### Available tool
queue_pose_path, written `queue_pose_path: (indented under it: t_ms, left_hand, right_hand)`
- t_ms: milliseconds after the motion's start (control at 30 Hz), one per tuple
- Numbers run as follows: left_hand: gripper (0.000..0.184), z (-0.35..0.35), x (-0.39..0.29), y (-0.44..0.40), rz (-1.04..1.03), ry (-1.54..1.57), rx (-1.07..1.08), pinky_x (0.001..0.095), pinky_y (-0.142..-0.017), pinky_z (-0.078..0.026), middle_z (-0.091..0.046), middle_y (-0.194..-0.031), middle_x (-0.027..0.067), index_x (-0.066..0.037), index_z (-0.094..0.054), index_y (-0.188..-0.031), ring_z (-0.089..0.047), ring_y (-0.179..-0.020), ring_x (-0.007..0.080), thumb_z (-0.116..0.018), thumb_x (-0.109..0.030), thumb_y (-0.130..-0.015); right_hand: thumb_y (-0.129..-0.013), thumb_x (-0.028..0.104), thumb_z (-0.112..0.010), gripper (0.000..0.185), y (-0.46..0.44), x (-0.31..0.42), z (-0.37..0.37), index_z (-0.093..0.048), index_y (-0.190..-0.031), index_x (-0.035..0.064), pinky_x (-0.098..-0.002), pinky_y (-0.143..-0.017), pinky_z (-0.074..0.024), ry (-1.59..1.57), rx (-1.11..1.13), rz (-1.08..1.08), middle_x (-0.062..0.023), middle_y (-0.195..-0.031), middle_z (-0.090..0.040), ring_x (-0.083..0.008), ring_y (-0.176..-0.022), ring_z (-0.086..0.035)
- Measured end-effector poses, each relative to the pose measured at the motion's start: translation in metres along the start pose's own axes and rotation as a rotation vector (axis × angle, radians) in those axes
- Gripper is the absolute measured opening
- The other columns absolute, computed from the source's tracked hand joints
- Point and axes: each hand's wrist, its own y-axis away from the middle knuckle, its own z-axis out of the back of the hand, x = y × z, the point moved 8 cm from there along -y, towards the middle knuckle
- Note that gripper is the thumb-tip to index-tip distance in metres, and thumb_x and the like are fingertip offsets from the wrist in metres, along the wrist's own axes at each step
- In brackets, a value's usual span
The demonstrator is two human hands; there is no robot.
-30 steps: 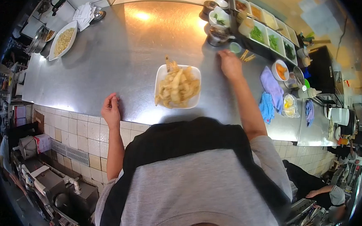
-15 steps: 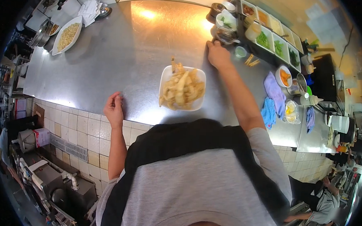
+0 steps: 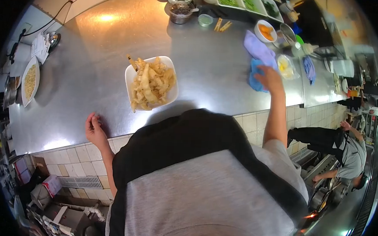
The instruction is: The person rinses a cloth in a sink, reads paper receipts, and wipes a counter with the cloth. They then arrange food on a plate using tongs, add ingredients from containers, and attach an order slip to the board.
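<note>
Over the blue cloth [image 3: 253,74], on the right side of the steel counter [image 3: 217,64], you have your right hand [image 3: 271,79] palm down, open, with the fingers parted and slightly bent. You cannot tell from this angle whether your fingertips press on the fabric or sit just above it. The cloth lies near the counter's front edge, touching the purple cloth [image 3: 260,50] behind it. Just to the right of the pair is a clear plastic bag [image 3: 288,66] with something yellow inside.

Your left hand [image 3: 96,131] is at the front edge, well apart from the right one, its fingers loosely curled and half open around nothing you can see. Between your hands, nearer the left, stands a white bowl [image 3: 130,77] heaped with fried pieces [image 3: 152,82]; a wooden peg [image 3: 132,63] is at its far left side. Further back you have a small green cup [image 3: 205,20] beside more pegs [image 3: 225,26]. Off to your right, another person [image 3: 351,154] stands at the stove.
</note>
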Motion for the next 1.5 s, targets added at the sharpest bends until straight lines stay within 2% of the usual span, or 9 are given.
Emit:
queue_pose_path:
  t_ms: [133,400,667,933,1133,1267,1333,1433,1500]
  left_hand:
    - [0.017,0.001,-0.007,0.003,-0.001,-0.057,-0.019,0.0178,-0.058,-0.038,-0.063,-0.079,0.0017,-0.004,-0.065,-0.102,-0.049,-0.065,0.0044,-0.056,-0.013,-0.090]
    - [0.015,0.003,-0.007,0.003,-0.009,-0.027,-0.022,0.0169,-0.054,-0.035,-0.062,-0.074,-0.0017,-0.004,-0.065,-0.099,-0.044,-0.060,0.0014,-0.056,-0.011,-0.089]
    - [0.014,0.005,-0.005,0.002,0.014,-0.009,-0.040,0.0174,-0.050,-0.034,-0.057,-0.071,-0.0033,-0.003,-0.065,-0.098,-0.043,-0.057,0.0015,-0.056,-0.009,-0.089]
    - [0.015,0.007,-0.008,0.001,0.001,-0.011,-0.061,0.0176,-0.052,-0.036,-0.058,-0.072,-0.0023,-0.004,-0.065,-0.098,-0.045,-0.059,0.0028,-0.056,-0.011,-0.089]
    - [0.016,0.007,0.002,-0.001,-0.010,-0.052,-0.075,0.0184,-0.053,-0.036,-0.059,-0.072,-0.0013,-0.005,-0.066,-0.099,-0.045,-0.059,0.0039,-0.056,-0.015,-0.090]
    - [0.017,0.005,-0.003,0.000,-0.034,-0.169,-0.097,0.0189,-0.052,-0.036,-0.059,-0.072,-0.0019,-0.006,-0.067,-0.098,-0.045,-0.058,0.0041,-0.056,-0.015,-0.090]
    - [0.016,0.005,-0.003,0.000,-0.074,-0.197,-0.090,0.0189,-0.052,-0.035,-0.058,-0.071,-0.0023,-0.006,-0.067,-0.098,-0.044,-0.058,0.0040,-0.055,-0.014,-0.089]
    - [0.016,0.003,-0.002,-0.006,-0.058,-0.229,-0.077,0.0207,-0.054,-0.038,-0.059,-0.070,-0.0016,-0.006,-0.067,-0.098,-0.046,-0.059,0.0057,-0.057,-0.014,-0.088]
    - [0.017,0.003,-0.004,-0.005,-0.031,-0.291,-0.085,0.0226,-0.057,-0.041,-0.060,-0.072,-0.0001,-0.005,-0.066,-0.098,-0.048,-0.061,0.0074,-0.058,-0.015,-0.086]
  right_hand:
    - [-0.071,0.007,-0.063,0.031,0.026,0.025,-0.025,-0.060,-0.102,0.0113,-0.0427,-0.078,-0.0479,0.024,-0.215,-0.083,-0.0146,-0.100,-0.060,-0.0341,-0.092,-0.058]
    - [-0.072,0.004,-0.059,0.032,-0.027,0.214,0.026,-0.059,-0.102,0.0108,-0.0421,-0.078,-0.0471,-0.436,-0.151,0.413,-0.0136,-0.101,-0.057,-0.0341,-0.091,-0.057]
    - [-0.082,0.011,-0.049,0.038,-0.125,0.340,-0.034,-0.056,-0.119,0.0170,-0.0416,-0.082,-0.0485,-0.014,-0.268,0.718,-0.0103,-0.122,-0.054,-0.0300,-0.105,-0.054]
    - [-0.081,0.005,-0.048,0.040,-0.089,0.253,-0.049,-0.058,-0.117,0.0193,-0.0417,-0.086,-0.0476,-0.069,-0.185,0.609,-0.0088,-0.128,-0.052,-0.0318,-0.108,-0.052]
    - [-0.071,-0.002,-0.050,0.033,0.029,0.147,-0.022,-0.061,-0.096,0.0157,-0.0412,-0.081,-0.0476,-0.159,-0.001,0.541,-0.0088,-0.102,-0.059,-0.0334,-0.099,-0.053]
    - [-0.068,-0.003,-0.052,0.031,0.121,0.090,-0.037,-0.066,-0.089,0.0163,-0.0391,-0.079,-0.0475,-0.173,0.582,0.530,-0.0097,-0.095,-0.061,-0.0315,-0.093,-0.058]
    - [-0.070,0.000,-0.053,0.039,0.173,0.070,-0.031,-0.069,-0.100,0.0189,-0.0384,-0.081,-0.0481,0.174,1.313,0.297,-0.0104,-0.090,-0.067,-0.0287,-0.094,-0.062]
    - [-0.070,0.002,-0.054,0.033,0.145,0.025,-0.013,-0.067,-0.098,0.0117,-0.0386,-0.079,-0.0482,-0.006,1.063,0.115,-0.0115,-0.092,-0.065,-0.0300,-0.090,-0.061]
    - [-0.073,0.005,-0.057,0.037,0.096,0.031,0.027,-0.065,-0.107,0.0174,-0.0410,-0.080,-0.0484,0.152,0.573,0.342,-0.0142,-0.095,-0.063,-0.0302,-0.093,-0.061]
